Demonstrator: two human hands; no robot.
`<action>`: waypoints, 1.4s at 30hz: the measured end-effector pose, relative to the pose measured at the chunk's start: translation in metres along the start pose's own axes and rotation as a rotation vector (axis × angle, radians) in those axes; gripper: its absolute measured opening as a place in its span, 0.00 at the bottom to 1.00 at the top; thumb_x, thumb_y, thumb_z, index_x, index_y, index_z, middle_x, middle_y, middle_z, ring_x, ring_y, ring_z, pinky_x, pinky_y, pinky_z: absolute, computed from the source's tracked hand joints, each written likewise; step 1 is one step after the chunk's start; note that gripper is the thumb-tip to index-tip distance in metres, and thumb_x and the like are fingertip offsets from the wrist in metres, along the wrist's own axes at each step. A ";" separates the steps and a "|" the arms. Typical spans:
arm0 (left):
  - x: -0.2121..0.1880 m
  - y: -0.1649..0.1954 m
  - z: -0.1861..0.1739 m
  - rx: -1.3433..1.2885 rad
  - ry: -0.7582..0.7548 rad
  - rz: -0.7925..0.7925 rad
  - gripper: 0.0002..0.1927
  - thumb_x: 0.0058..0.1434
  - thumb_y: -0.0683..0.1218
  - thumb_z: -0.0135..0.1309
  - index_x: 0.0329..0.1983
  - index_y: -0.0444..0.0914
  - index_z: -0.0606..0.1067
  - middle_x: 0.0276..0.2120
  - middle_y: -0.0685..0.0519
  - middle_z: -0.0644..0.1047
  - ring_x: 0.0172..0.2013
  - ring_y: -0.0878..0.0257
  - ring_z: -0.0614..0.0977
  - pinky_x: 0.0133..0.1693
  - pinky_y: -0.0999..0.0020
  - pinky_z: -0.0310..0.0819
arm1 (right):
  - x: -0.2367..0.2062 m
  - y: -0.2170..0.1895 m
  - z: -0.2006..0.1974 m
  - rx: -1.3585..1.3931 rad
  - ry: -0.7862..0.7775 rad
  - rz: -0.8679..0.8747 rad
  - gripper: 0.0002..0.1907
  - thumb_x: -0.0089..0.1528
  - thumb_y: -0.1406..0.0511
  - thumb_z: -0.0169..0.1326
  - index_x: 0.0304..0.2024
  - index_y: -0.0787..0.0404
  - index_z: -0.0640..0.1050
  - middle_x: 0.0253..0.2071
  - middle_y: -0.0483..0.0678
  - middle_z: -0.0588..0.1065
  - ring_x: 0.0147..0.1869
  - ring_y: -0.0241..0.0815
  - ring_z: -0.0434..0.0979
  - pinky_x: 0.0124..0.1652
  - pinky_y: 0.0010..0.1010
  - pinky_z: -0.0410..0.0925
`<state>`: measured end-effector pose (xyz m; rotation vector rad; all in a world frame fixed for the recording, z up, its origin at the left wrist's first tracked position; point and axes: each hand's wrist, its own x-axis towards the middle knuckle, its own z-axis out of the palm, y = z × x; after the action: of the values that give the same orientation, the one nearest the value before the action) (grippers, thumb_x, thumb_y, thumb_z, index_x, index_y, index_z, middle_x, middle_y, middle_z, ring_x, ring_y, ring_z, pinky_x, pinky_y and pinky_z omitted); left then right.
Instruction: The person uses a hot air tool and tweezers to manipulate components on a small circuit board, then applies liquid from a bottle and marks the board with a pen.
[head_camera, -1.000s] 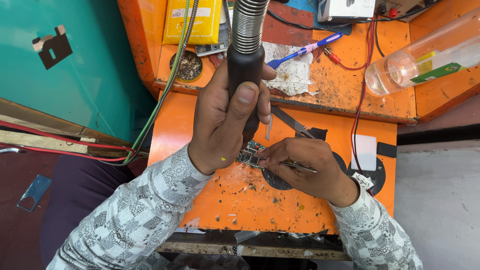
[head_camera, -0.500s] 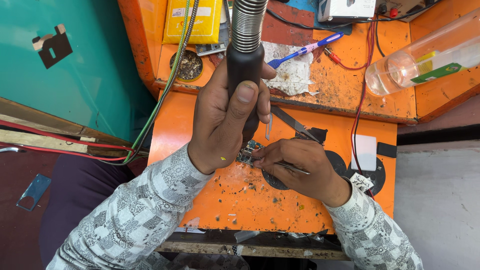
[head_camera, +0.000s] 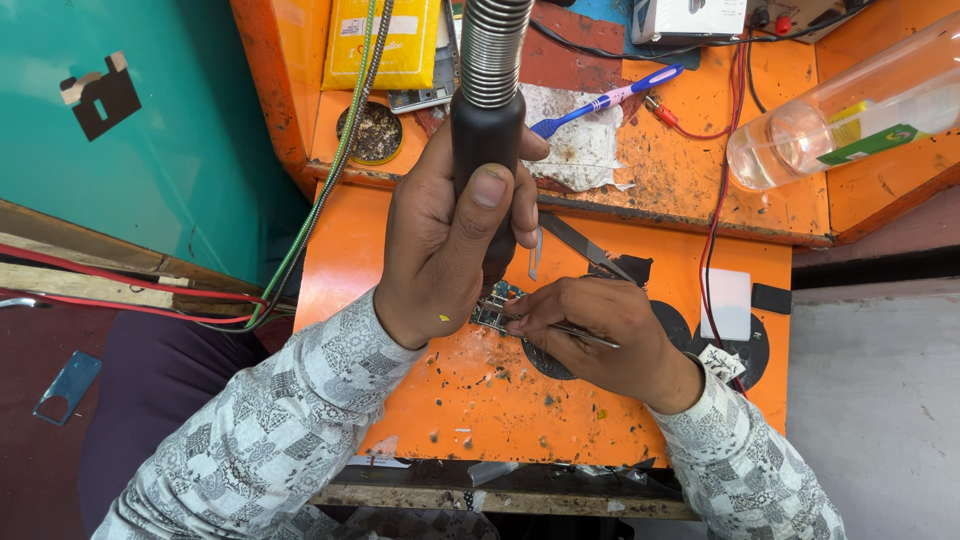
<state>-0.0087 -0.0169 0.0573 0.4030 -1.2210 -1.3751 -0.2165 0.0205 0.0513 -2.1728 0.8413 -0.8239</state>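
Observation:
My left hand (head_camera: 440, 235) grips the black handle of a hot-air tool (head_camera: 487, 140), held upright, its ribbed metal hose running up out of view. The nozzle end points down at a small green circuit board (head_camera: 497, 305) lying on the orange work surface (head_camera: 440, 400). My right hand (head_camera: 605, 330) rests just right of the board and pinches thin metal tweezers (head_camera: 572, 330), their tips at the board's edge. Both sleeves are grey and white patterned.
A second pair of tweezers (head_camera: 590, 250) lies behind my right hand. On the raised orange shelf sit a blue toothbrush (head_camera: 610, 98), white cloth (head_camera: 575, 140), a round tin (head_camera: 370, 132), a yellow packet (head_camera: 385, 45) and a lying clear bottle (head_camera: 850, 100). Red wires (head_camera: 715, 210) trail down the right.
The right hand has shifted slightly to the right along the board with the tweezers. The left hand keeps the hot-air tool almost still.

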 end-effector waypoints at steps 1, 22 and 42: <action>0.000 0.000 0.000 -0.002 0.000 0.000 0.24 0.82 0.59 0.44 0.62 0.33 0.66 0.34 0.56 0.74 0.32 0.74 0.75 0.30 0.81 0.65 | 0.000 0.000 0.000 -0.001 0.000 -0.001 0.08 0.57 0.74 0.65 0.35 0.64 0.77 0.40 0.51 0.83 0.49 0.44 0.87 0.44 0.29 0.76; 0.004 -0.002 0.000 0.062 -0.017 0.013 0.26 0.81 0.60 0.42 0.60 0.32 0.67 0.31 0.56 0.74 0.31 0.74 0.76 0.33 0.79 0.72 | 0.000 -0.003 -0.004 0.003 0.050 0.019 0.09 0.58 0.75 0.65 0.34 0.67 0.76 0.37 0.52 0.82 0.47 0.43 0.88 0.44 0.28 0.77; 0.003 -0.002 0.003 0.028 -0.041 -0.010 0.25 0.82 0.59 0.44 0.60 0.32 0.68 0.33 0.56 0.73 0.34 0.72 0.75 0.38 0.76 0.72 | -0.001 -0.006 -0.010 -0.086 0.122 0.002 0.10 0.56 0.76 0.65 0.34 0.64 0.75 0.33 0.48 0.80 0.43 0.40 0.87 0.42 0.27 0.79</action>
<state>-0.0130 -0.0183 0.0581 0.4031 -1.2744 -1.3821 -0.2225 0.0211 0.0613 -2.2133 0.9553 -0.9428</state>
